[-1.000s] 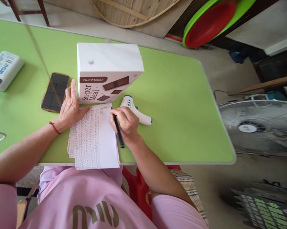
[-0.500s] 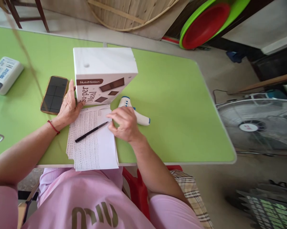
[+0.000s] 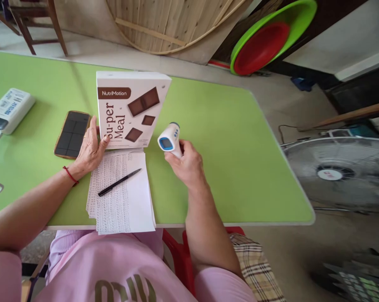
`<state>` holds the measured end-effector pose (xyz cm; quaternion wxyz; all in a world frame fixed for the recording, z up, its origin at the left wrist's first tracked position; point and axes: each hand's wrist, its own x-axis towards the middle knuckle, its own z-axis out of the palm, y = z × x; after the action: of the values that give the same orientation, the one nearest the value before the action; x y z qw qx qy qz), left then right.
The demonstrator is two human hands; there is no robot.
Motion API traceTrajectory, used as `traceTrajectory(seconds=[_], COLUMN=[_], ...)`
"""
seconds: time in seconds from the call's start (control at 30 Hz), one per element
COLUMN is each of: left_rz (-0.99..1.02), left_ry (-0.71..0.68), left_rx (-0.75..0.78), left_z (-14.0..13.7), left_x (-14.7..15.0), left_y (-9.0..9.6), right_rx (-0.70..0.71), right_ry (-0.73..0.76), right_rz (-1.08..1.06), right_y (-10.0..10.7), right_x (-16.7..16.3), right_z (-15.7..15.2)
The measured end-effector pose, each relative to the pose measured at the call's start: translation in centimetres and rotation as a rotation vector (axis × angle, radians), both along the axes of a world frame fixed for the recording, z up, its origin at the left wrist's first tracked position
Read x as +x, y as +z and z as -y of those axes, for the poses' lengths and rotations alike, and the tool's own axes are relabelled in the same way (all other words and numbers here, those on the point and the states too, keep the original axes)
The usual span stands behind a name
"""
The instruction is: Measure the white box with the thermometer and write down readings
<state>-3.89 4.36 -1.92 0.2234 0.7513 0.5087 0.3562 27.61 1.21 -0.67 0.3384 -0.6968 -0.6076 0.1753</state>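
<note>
My left hand (image 3: 91, 147) grips the lower left edge of a white box (image 3: 135, 111) printed "NutriMotion Su-per Meal", thumb on its front face, other fingers partly hidden beside it. The box stands upright on the green table. In my right hand (image 3: 188, 164) is a white and blue infrared thermometer (image 3: 170, 140), held by its handle, its small screen facing me. Sheets of handwritten paper (image 3: 139, 201) lie in front of the box, overhanging the near table edge. A black pen (image 3: 120, 182) rests diagonally on the top sheet.
A smartphone (image 3: 72, 134) lies left of the box, and a white power bank (image 3: 10, 110) with a cable sits farther left. The green table (image 3: 227, 176) ends at the right, where a fan (image 3: 329, 173) stands beyond. A red chair (image 3: 179, 260) is under the near edge.
My right hand has picked up the thermometer from the table and turned it upright. The box now shows more of its front, less of its top. My left hand stays on it.
</note>
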Motion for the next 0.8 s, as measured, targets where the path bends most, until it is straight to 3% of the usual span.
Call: traceTrajectory(seconds=[0.1, 0.17, 0.23, 0.43, 0.8], left_rz=[-0.039, -0.049, -0.051, -0.066, -0.092], left_ry=[0.017, 0.014, 0.006, -0.017, -0.041], left_rx=[-0.006, -0.003, 0.008, 0.009, 0.035], left_z=[0.1, 0.1, 0.2, 0.4, 0.3], left_x=[0.0, -0.1, -0.2, -0.3, -0.5], left_y=[-0.1, -0.1, -0.1, -0.2, -0.7], right_rx=[0.07, -0.042, -0.174, -0.35, -0.315], right_ry=[0.18, 0.393, 0.501, 0.37, 0.344], right_rz=[-0.464, -0.704, -0.843, -0.881, -0.807], right_y=[0.6, 0.9, 0.9, 0.0, -0.1], right_x=[-2.5, -4.5, -6.3, -8.5, -8.4], right_z=[1.2, 2.2, 2.9, 2.8, 2.7])
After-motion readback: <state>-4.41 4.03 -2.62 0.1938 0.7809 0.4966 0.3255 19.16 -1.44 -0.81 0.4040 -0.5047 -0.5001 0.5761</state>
